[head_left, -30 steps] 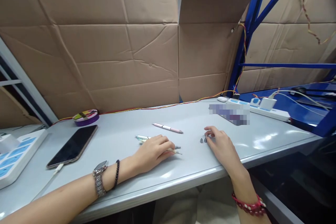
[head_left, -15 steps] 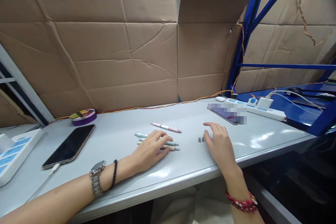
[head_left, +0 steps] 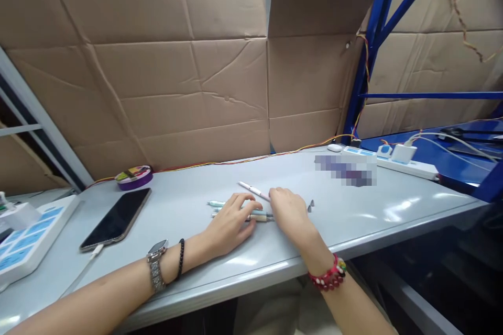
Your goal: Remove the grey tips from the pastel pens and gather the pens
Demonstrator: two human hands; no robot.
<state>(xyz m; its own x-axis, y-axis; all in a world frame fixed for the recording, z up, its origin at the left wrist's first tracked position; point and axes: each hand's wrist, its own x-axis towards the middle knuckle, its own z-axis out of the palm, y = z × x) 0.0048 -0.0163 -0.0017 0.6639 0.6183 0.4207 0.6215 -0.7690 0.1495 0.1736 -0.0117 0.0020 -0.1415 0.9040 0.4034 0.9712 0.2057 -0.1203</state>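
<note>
My left hand (head_left: 230,224) rests over a small bunch of pens, its fingers loosely curved and apart. Among them a mint-green pen (head_left: 216,203) pokes out on the left, and a beige pen (head_left: 259,218) shows below the fingertips. My right hand (head_left: 291,215) is closed at the right end of a pink-and-white pen (head_left: 251,189), which lies at a slant behind the bunch. The fingertips of that hand are mostly hidden by its back. Small grey pointed pieces (head_left: 310,204) lie on the table just right of my right hand.
A charging phone (head_left: 117,218) and a purple tape roll (head_left: 134,177) are on the left of the grey table (head_left: 188,282). Power strips (head_left: 37,238) stand at both sides. A blurred-out device (head_left: 346,169) lies at the back right. Cardboard (head_left: 176,73) walls the rear.
My right hand has moved left from beside the grey pieces to the pink-and-white pen and closed on its end. The pen has turned slightly. My left hand stays over the bunch.
</note>
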